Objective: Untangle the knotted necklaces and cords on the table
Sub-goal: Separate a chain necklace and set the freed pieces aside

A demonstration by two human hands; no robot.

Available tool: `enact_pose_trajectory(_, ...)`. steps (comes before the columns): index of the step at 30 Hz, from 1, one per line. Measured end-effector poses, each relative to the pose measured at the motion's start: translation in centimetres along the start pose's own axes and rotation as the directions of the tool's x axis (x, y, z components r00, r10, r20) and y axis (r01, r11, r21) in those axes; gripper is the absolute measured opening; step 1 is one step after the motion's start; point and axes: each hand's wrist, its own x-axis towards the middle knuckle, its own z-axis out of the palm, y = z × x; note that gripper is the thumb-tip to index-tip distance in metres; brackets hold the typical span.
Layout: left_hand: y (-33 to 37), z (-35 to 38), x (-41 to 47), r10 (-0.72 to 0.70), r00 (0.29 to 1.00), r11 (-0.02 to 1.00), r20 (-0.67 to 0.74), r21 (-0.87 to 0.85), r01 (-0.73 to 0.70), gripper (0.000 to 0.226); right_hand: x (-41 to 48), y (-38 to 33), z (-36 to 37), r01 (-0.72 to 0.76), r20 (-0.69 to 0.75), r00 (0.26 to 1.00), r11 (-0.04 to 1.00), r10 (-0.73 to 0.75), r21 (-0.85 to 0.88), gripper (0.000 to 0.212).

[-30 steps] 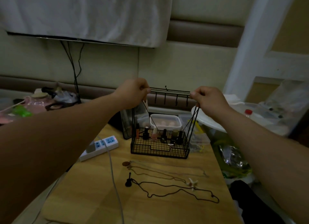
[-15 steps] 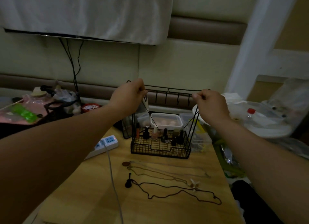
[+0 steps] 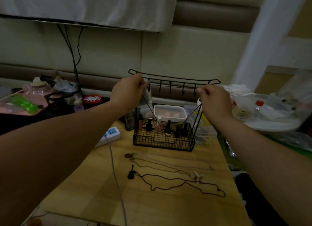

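My left hand (image 3: pixel 129 90) and my right hand (image 3: pixel 215 100) are raised in front of a black wire rack (image 3: pixel 163 138), each pinching one side of a thin black cord necklace (image 3: pixel 191 113). The cord runs taut between them along the rack's hook bar and sags in a V toward a small pendant near the bottles. On the wooden table (image 3: pixel 152 200) lie a dark cord with a black pendant (image 3: pixel 130 174), a brownish necklace with a round tag (image 3: pixel 127 155) and a pale thin chain (image 3: pixel 177 158).
The rack's basket holds several nail-polish bottles, with a white lidded box (image 3: pixel 169 111) behind it. A white power strip (image 3: pixel 108 135) and its grey cable (image 3: pixel 116 180) cross the table's left side. Clutter sits at far left; plastic bags and a bottle (image 3: pixel 259 106) lie at right.
Both hands have stayed raised with the cord stretched between them, and they now sit a little lower against the hook bar. The view has shifted slightly. The necklaces on the table have not moved.
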Motion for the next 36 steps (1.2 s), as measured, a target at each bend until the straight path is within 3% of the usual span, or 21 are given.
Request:
enact_pose_trajectory(7,-0.7,1.6,-1.5,0.007,1.000,1.000,0.012,0.005,-0.007,0.013,-1.2,1.8,2.0,0.001,0.036,0.999,0.999,-0.003,0.038,0.026)
enact_pose_trajectory(18,-2.4,3.2,-3.5,-0.010,0.999,0.993,0.042,0.116,0.005,0.015,-3.5,3.6,3.4,-0.058,0.082,0.995,0.996,0.063,-0.065,0.031)
enact_pose_trajectory(28,-2.6,3.3,-6.3,-0.096,0.982,0.995,0.161,0.005,0.096,0.015,-5.7,3.9,3.3,-0.105,0.117,0.988,0.995,0.104,-0.004,0.028)
enact_pose_trajectory(36,-0.2,2.5,-11.6,-0.133,0.973,0.989,0.191,-0.043,0.144,0.013,-11.2,4.3,1.3,-0.235,0.183,0.958,0.969,0.219,0.071,0.025)
